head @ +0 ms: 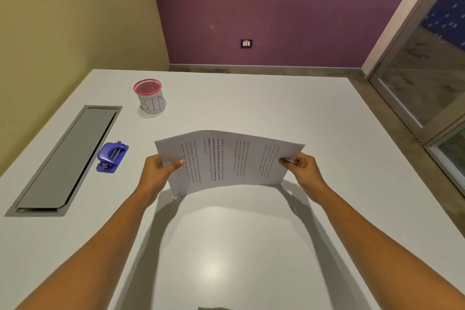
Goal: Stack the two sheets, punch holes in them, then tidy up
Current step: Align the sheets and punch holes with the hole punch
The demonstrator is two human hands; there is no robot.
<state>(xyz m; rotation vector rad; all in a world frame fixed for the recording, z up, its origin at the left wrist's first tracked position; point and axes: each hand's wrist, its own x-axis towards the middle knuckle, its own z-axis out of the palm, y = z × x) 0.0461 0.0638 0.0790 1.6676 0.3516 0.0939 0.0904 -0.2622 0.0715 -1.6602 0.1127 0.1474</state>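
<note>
Printed white sheets point(226, 161) are held up off the white table point(289, 113), bowed upward in the middle, text running sideways. I cannot tell how many sheets are in the stack. My left hand point(157, 173) pinches the left edge, thumb on top. My right hand point(303, 168) pinches the right edge. A blue hole punch point(112, 156) lies on the table to the left of my left hand, apart from the paper.
A pink mesh cup labelled BIN point(149, 97) stands at the back left. A grey recessed cable hatch point(65, 158) runs along the table's left side. Walls close in behind and left; a glass door frame point(415, 88) is at the right.
</note>
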